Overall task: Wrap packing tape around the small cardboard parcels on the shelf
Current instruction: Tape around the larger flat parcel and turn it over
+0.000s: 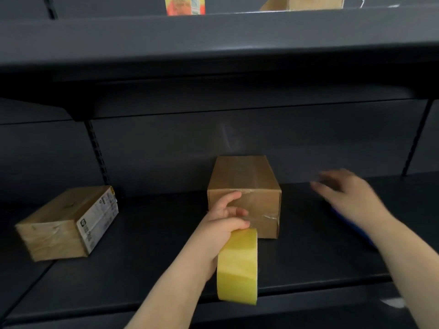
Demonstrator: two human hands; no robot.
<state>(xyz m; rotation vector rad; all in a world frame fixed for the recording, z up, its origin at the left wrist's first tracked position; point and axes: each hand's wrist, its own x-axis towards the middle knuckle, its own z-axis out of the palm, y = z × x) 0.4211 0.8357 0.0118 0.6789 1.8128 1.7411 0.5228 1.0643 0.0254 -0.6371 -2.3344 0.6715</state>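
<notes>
The person's left hand (225, 222) reaches in from 7 o'clock, forearm bare, its fingers curled in a grip around the rim of a yellow tape roll (238, 267), thumb raised toward 12 o'clock. The right hand (346, 193), motion-blurred, enters from 4 o'clock with fingers spread loosely toward 10 o'clock, holding nothing.

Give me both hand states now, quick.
Left hand: grips the yellow roll of packing tape, against the brown cardboard parcel.
Right hand: open, blurred, holding nothing.
</notes>
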